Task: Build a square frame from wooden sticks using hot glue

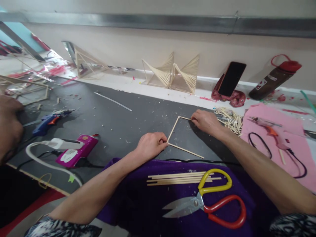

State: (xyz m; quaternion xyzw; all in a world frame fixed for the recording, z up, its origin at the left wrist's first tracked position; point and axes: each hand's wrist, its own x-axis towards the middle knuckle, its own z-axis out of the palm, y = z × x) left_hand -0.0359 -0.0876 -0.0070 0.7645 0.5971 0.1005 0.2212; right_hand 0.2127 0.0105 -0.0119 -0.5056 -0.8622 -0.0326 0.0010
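Observation:
A three-sided frame of thin wooden sticks (173,129) lies on the grey work surface, its right side unclosed. At its near-left corner the fingers of my left hand (151,144) are pinched together on the frame. My right hand (206,121) grips the right end of the far stick, its fingertips closed. Below the frame, several loose sticks (172,179) rest on purple cloth (138,210). Beside them lies a pair of scissors (196,202) with one yellow and one red handle, blades slightly parted.
Twisted stick models (163,70) stand along the wall. To the right are cut stick pieces (232,120), a pink glue gun (277,136), a phone (232,79) and a bottle (274,80). Leftward lie a blue glue gun (46,124), a magenta power strip (84,148) and another person's hand (10,121).

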